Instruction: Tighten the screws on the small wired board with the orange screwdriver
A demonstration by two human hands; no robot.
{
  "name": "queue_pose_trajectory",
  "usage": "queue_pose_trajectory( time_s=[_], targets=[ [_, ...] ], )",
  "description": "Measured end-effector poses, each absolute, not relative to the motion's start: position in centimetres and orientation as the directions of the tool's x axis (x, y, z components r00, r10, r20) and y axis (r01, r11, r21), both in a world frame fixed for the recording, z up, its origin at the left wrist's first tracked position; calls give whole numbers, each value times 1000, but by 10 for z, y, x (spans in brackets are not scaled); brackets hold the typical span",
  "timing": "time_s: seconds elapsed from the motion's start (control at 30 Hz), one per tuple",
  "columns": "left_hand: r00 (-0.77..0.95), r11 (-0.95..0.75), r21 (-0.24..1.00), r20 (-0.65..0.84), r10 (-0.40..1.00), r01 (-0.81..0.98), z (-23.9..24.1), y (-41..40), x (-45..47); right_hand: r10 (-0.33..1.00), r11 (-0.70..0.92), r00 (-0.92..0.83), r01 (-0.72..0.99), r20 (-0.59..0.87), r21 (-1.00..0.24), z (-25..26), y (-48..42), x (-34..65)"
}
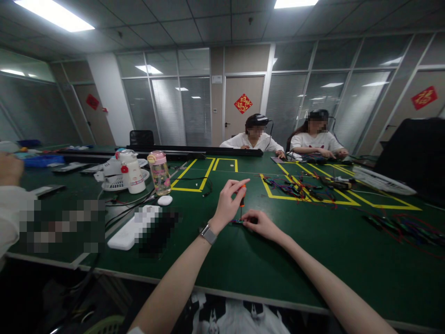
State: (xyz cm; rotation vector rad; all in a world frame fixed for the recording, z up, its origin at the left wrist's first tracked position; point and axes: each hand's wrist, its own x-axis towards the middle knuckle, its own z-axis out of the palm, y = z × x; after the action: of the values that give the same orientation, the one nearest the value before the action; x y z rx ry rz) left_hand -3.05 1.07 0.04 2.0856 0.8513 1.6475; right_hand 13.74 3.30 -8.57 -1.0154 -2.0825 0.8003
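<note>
My left hand, with a watch on its wrist, is closed round a small orange-handled screwdriver that stands upright with its tip down on the green table. My right hand lies beside it, fingers pinched on a small dark part under the screwdriver's tip. What the part is I cannot make out.
Heaps of coloured wires lie in yellow-taped boxes to the right. To the left stand a pink-lidded bottle, a white appliance and a white power strip. Two people sit at the far side; another person's sleeve is at the left edge.
</note>
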Motion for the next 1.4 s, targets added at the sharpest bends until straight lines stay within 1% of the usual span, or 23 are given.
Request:
queue_pose_trajectory(
  time_s=[0.1,0.17,0.33,0.4,0.53,0.6,0.8,0.87,0.97,1.03,1.27,1.33,1.4],
  targets=[
    [176,-752,645,731,659,134,-2,12,-29,833,503,-466,413,298,-759,-84,32,137],
    [163,-745,658,728,666,107,-3,14,-29,834,501,-465,416,295,-759,-83,31,137],
    [92,-756,616,758,645,220,-2,15,-31,834,501,-465,413,296,-761,-82,30,137],
    [100,-749,627,749,656,214,-2,15,-31,835,501,-463,414,298,-760,-82,30,137],
    [171,-717,695,700,693,60,-4,17,-29,835,505,-458,416,306,-756,-84,31,137],
    [185,-700,714,686,704,18,-4,17,-28,835,504,-460,416,303,-757,-83,31,137],
    [104,-735,647,732,673,202,-1,13,-30,841,494,-456,423,292,-760,-82,30,136],
    [119,-732,655,725,679,187,-1,12,-30,839,496,-458,421,294,-759,-82,30,136],
    [179,-718,691,698,693,82,-2,12,-28,839,495,-458,416,294,-763,-82,30,135],
    [200,-709,703,689,696,45,-2,13,-28,843,487,-455,417,287,-767,-81,29,135],
    [97,-747,629,748,657,215,-3,13,-28,840,495,-462,433,286,-753,-80,28,135],
    [104,-740,645,736,669,191,-3,13,-28,841,495,-460,439,286,-749,-79,28,135],
    [133,-726,676,714,688,127,-3,13,-28,842,492,-459,443,282,-749,-79,28,135]
  ],
)
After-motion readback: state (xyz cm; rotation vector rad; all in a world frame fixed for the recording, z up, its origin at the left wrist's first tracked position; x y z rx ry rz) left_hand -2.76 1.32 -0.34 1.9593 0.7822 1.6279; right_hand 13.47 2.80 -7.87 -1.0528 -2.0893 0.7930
